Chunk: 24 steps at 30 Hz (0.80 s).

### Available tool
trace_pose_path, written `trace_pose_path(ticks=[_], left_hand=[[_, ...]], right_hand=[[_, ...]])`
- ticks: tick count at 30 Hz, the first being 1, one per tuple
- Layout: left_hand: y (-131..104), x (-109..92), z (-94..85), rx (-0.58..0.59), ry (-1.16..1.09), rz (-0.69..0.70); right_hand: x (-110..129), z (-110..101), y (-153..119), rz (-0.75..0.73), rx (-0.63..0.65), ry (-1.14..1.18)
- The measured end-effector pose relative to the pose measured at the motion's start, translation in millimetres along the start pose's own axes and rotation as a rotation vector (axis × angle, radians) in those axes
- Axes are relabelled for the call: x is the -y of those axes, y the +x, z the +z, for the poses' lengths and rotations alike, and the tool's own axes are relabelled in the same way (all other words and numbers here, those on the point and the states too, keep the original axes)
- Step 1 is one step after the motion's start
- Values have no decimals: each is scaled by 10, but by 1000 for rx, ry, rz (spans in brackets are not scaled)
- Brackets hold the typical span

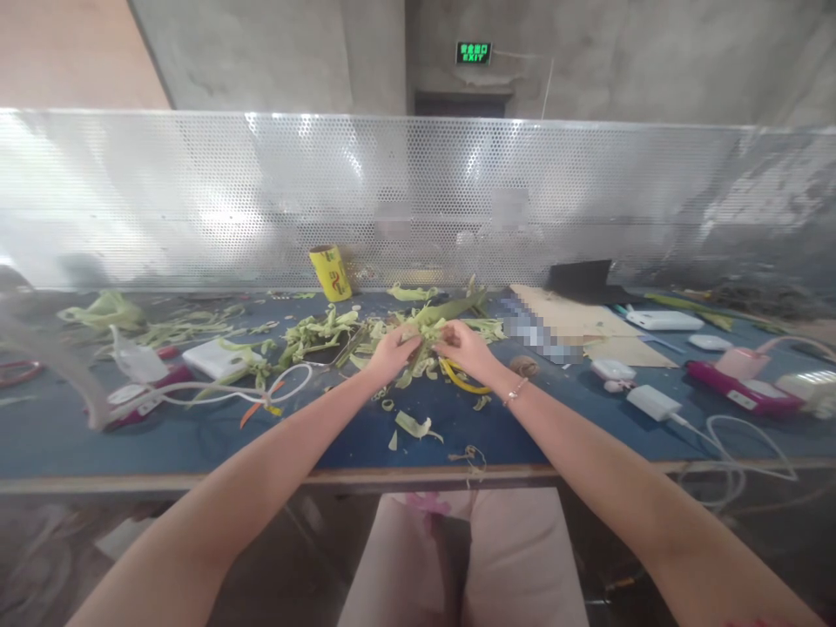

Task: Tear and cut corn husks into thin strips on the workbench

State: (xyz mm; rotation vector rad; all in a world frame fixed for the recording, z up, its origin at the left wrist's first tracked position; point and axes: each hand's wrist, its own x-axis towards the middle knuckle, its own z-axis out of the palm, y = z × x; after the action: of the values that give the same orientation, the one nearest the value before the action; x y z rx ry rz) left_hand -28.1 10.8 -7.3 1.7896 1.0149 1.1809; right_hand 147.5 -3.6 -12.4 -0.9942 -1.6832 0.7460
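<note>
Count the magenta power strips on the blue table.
2: one magenta power strip at the left of the table, behind a white cable; another magenta power strip at the right. No others show.

The blue tabletop (366, 442) carries green plant scraps (317, 333), cardboard (591, 320) and a yellow cylinder (332, 277).

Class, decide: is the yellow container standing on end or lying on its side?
Standing on end, leaning left in view: the yellow container has its rim uppermost, its lower end on the blue table.
</note>
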Motion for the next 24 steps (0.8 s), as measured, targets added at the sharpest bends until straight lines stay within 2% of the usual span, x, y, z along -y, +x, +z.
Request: trace_pose_path(ticks=[5,12,19,24], left_hand=[[4,-17,-24,-56,47,39],[1,-75,-6,-118,-145,-25],[9,-71,-19,-103,-196,-55],[0,-63,-22,-105,-129,7]], right_hand=[[134,-6,-50,117,-15,-17],[229,10,-66,44,18,-71],[130,-45,-26,7,105,-60],[31,-99,2,-3,176,-56]])
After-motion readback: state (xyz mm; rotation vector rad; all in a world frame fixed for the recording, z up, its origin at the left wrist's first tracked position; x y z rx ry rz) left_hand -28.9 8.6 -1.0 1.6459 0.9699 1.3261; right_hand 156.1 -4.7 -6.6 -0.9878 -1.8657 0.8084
